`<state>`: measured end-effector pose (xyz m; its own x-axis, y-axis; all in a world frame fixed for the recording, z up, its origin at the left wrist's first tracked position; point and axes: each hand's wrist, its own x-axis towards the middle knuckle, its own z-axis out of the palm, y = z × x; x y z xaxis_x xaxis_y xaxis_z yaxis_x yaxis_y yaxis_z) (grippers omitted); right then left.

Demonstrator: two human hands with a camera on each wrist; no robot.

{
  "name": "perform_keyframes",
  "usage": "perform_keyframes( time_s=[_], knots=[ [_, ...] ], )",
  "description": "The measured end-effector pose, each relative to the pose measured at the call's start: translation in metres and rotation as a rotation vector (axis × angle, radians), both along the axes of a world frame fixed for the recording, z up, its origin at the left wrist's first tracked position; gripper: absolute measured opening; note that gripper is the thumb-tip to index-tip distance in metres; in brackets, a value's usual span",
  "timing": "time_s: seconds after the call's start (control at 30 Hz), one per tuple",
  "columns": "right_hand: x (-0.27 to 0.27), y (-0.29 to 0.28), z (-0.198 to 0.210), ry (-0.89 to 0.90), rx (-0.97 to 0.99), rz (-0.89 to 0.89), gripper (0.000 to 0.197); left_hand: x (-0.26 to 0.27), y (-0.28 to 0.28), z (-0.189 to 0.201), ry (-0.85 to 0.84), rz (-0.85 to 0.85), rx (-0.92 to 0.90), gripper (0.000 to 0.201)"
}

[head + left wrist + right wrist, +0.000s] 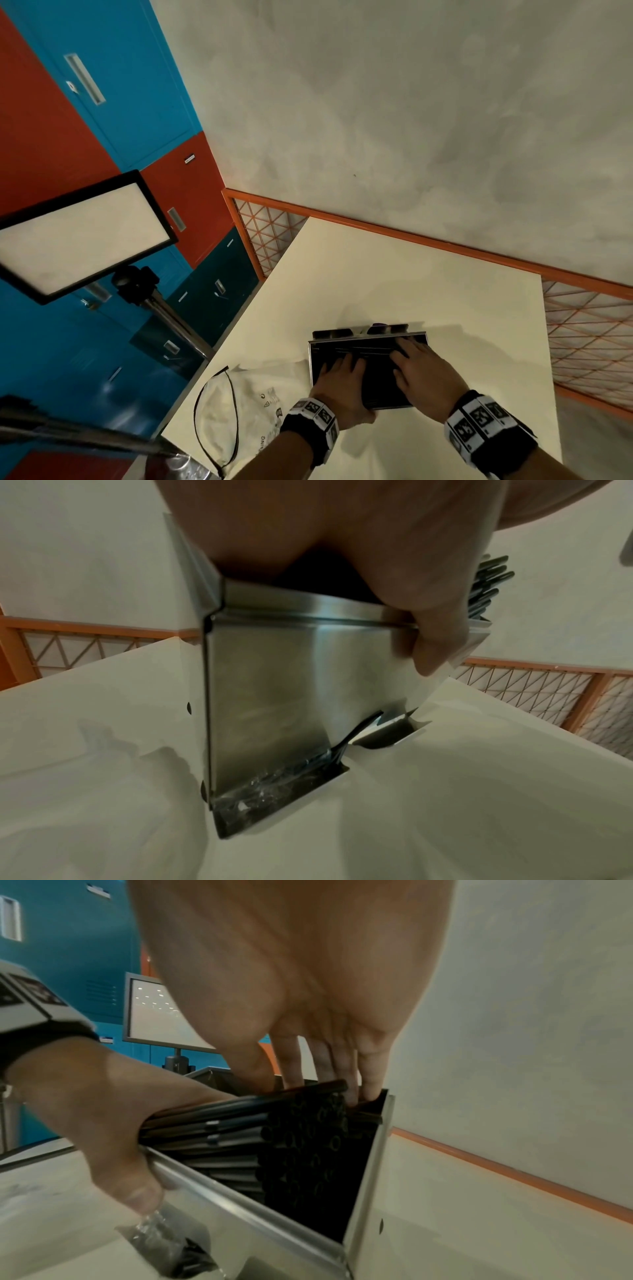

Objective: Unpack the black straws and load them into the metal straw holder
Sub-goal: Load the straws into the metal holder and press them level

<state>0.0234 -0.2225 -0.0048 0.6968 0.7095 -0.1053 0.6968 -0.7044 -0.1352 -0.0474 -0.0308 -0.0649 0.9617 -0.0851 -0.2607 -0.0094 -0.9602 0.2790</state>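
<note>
The metal straw holder [312, 359] stands open-topped on the white table [411, 274], filled with black straws [373, 380] lying lengthwise. My left hand [337, 377] lies over the left part of the straws, its thumb [435, 637] hooked down over the holder's front wall [274, 683]. My right hand [419, 368] lies on the right part, straight fingertips [371, 1085] pushed in between the straw ends [301, 1137] and the holder's end wall [369, 1177]. The left hand [95, 1110] also shows in the right wrist view. Crumpled clear wrap [274, 783] sits in the holder's bottom tray.
An empty clear plastic bag [246, 404] lies on the table left of the holder. A dark metal part [363, 330] stands just behind the holder. An orange mesh fence [589, 329] runs along the back and right. A light panel on a stand [82, 236] is at the left.
</note>
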Motion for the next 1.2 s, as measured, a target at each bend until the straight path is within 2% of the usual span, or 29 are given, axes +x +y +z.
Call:
perform_keyframes(
  time_s=[0.13, 0.3, 0.43, 0.57, 0.73, 0.87, 1.03, 1.2],
  knots=[
    [-0.003, 0.007, 0.009, -0.021, 0.02, 0.029, 0.041, 0.002, 0.0, 0.001, -0.017, -0.002, -0.005, 0.08],
    [0.004, 0.014, 0.005, 0.106, -0.127, 0.027, 0.069, 0.003, 0.001, 0.002, -0.005, -0.008, -0.012, 0.082],
    [0.013, 0.024, 0.007, 0.185, -0.225, 0.019, 0.069, 0.004, 0.002, 0.004, 0.006, -0.005, -0.018, 0.083],
    [0.019, 0.028, 0.008, 0.307, -0.304, 0.052, 0.083, 0.0, 0.001, 0.007, 0.05, -0.007, -0.027, 0.083],
    [0.02, 0.033, 0.004, 0.264, -0.309, 0.126, 0.087, 0.0, 0.001, 0.01, 0.053, -0.002, -0.054, 0.081],
    [0.014, 0.035, 0.004, 0.304, -0.262, 0.085, 0.083, 0.001, 0.002, 0.009, 0.039, -0.004, -0.07, 0.083],
    [0.01, 0.039, 0.002, 0.206, -0.329, 0.086, 0.093, 0.002, 0.002, 0.005, -0.002, -0.006, -0.048, 0.086],
    [0.008, 0.039, -0.003, 0.194, -0.333, 0.077, 0.1, 0.002, 0.001, 0.007, 0.011, -0.014, -0.033, 0.094]
  ],
)
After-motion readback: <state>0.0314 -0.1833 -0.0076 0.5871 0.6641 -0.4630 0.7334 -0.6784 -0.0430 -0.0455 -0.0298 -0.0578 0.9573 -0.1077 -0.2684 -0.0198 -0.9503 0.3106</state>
